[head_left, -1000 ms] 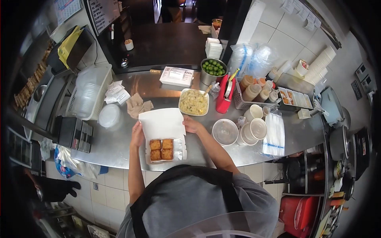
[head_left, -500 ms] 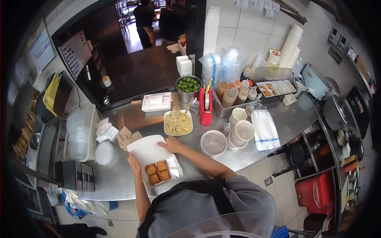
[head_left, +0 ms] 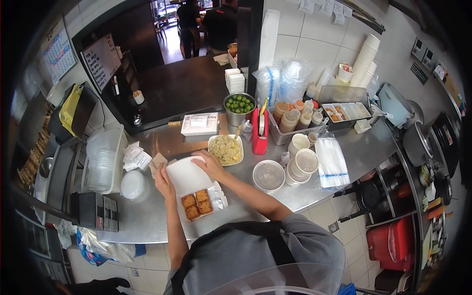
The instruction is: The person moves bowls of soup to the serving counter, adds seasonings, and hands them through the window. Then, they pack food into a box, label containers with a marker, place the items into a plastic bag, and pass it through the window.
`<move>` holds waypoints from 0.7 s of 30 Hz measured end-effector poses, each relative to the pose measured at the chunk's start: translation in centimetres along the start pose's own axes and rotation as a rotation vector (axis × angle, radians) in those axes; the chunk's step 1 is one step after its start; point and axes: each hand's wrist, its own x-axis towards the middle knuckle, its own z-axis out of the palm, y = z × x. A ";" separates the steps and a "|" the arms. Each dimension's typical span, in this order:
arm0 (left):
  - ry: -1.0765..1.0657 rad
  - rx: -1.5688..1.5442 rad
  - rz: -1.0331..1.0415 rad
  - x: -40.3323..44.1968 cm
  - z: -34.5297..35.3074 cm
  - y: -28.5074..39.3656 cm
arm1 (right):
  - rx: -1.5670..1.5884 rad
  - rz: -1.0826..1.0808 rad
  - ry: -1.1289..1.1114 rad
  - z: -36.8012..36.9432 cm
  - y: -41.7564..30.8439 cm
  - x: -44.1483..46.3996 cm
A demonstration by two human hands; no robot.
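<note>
4 browned squares (head_left: 189, 200) are counted in 1 open box (head_left: 186, 174); 1 food bowl (head_left: 229, 163) and 1 tape dispenser (head_left: 260, 135) are noted. 2 people (head_left: 188, 20) are recorded far.

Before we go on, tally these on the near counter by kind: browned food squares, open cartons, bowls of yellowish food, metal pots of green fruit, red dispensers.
Browned squares: 4
Open carton: 1
Food bowl: 1
Fruit pot: 1
Red dispenser: 1
Total: 8
</note>
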 end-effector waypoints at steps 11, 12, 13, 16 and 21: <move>-0.104 -0.088 0.163 -1.9 -3.2 1.1 | 0.118 -0.077 0.012 -0.8 0.0 -1.5; -0.102 -0.111 0.127 -2.1 -3.5 1.4 | 0.150 -0.072 0.014 -0.4 0.5 -1.9; -0.098 -0.135 0.091 -2.2 -3.6 1.9 | 0.256 -0.044 0.023 -0.3 0.1 -1.9; -0.058 -0.500 -0.136 -2.2 -2.8 2.7 | 0.626 0.180 0.013 -0.3 -0.3 -2.0; -0.227 -0.750 -0.410 -1.0 -2.6 3.5 | 0.857 0.695 -0.066 -1.3 -1.7 -1.3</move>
